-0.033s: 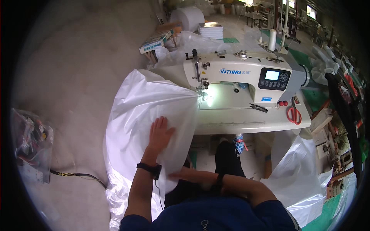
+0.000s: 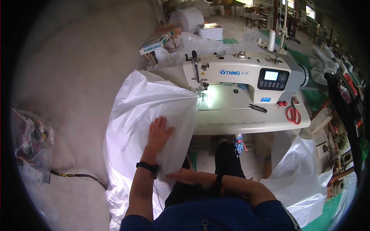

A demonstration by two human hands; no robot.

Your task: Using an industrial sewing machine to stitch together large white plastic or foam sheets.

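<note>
A large white plastic sheet (image 2: 129, 115) drapes from the sewing machine's (image 2: 227, 73) needle area down over the left end of the table toward my lap. My left hand (image 2: 158, 133) lies flat on it, fingers stretched out and slightly apart. At the sheet's near right edge is my right hand (image 2: 184, 176), its fingers closed on that edge, partly hidden. Under the lit presser foot (image 2: 204, 96), the sheet's far corner is gathered in folds. Dark thread snips (image 2: 258, 108) and red-handled scissors (image 2: 293, 115) rest on the machine bed's right side.
Another white sheet (image 2: 296, 169) hangs at the right below the table. A thread cone (image 2: 271, 41) stands behind the machine. Beyond it are a big white roll (image 2: 187, 19) and a stack of white packs (image 2: 211, 32). A clear bag of cables (image 2: 34, 140) sits on the left.
My right hand has shifted slightly left along the sheet's edge. My left hand stays flat in nearly the same spot.
</note>
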